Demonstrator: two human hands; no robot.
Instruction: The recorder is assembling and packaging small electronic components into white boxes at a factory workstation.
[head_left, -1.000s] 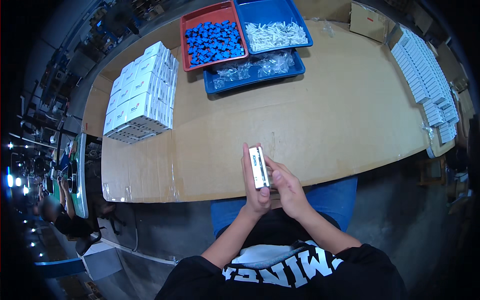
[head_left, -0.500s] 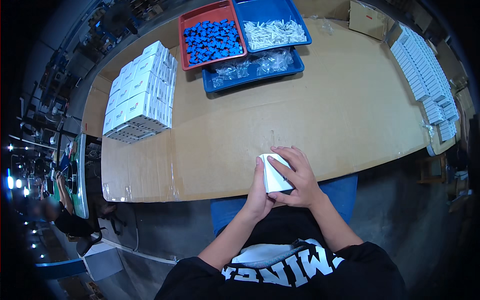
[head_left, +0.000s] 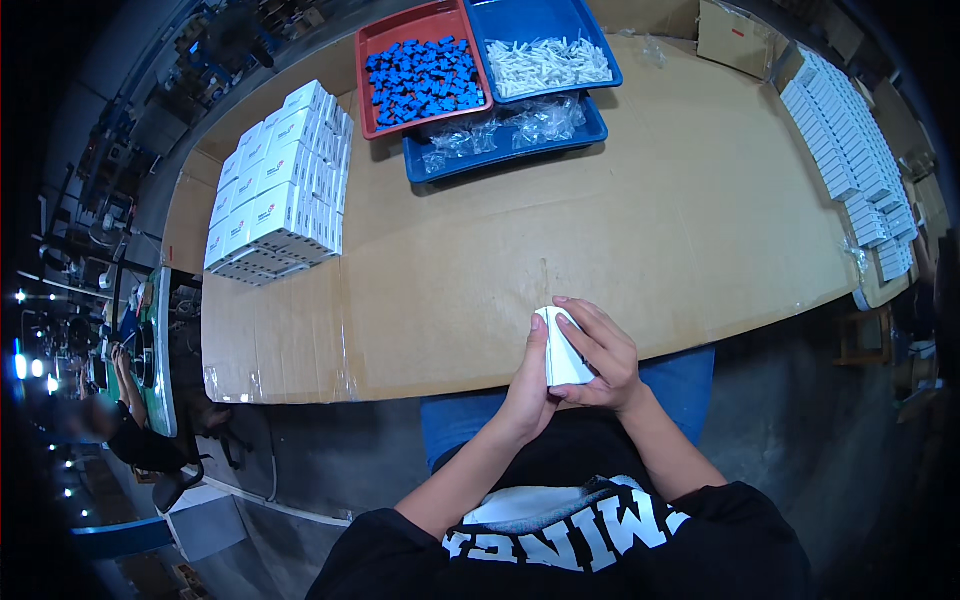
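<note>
A small white box (head_left: 565, 360) is held between my two hands just over the table's near edge, tilted so one face and a side show. My left hand (head_left: 530, 385) grips its left side, with the thumb lying along the edge. Across the top and right side curl the fingers of my right hand (head_left: 605, 355). Its underside is hidden by the hands. Both hands are closed on it.
A stack of white boxes (head_left: 265, 190) stands at the left of the cardboard-covered table (head_left: 480, 270). At the back sit a red tray (head_left: 367, 90) of blue pieces, a blue tray (head_left: 610, 60) of white pieces and a lower blue tray (head_left: 420, 170) with clear bags. Small white boxes (head_left: 850, 150) line the right.
Both hands have shifted slightly right with the white box. The box has turned in them, so its top face looks narrower and more tilted.
</note>
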